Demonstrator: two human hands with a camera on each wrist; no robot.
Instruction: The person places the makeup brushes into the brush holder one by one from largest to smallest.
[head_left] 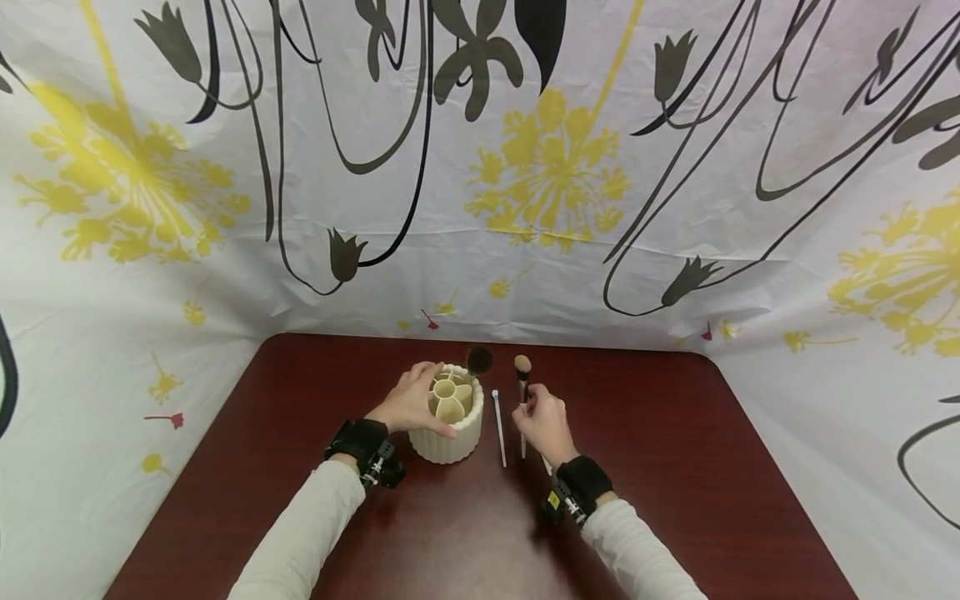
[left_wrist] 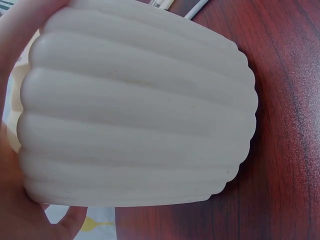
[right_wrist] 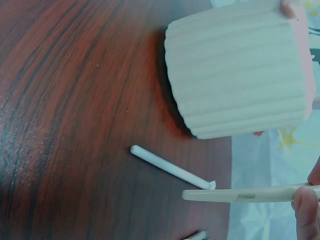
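A cream ribbed brush holder (head_left: 442, 446) with petal-like compartments stands on the table, and my left hand (head_left: 411, 402) grips it across the rim. A makeup brush with a dark round head (head_left: 479, 360) sticks up at its back right. To the right of the holder, my right hand (head_left: 545, 423) pinches a makeup brush with a tan head (head_left: 522, 364). Its pale handle (right_wrist: 250, 195) points down toward the table in the head view. Between holder and right hand lies a slim white-handled brush (head_left: 500, 429).
Part of another pale handle (head_left: 547, 467) shows under my right wrist. The dark red wooden table (head_left: 465, 533) reaches back to a white cloth (head_left: 525, 283) with yellow and grey plant prints, which also hangs at both sides.
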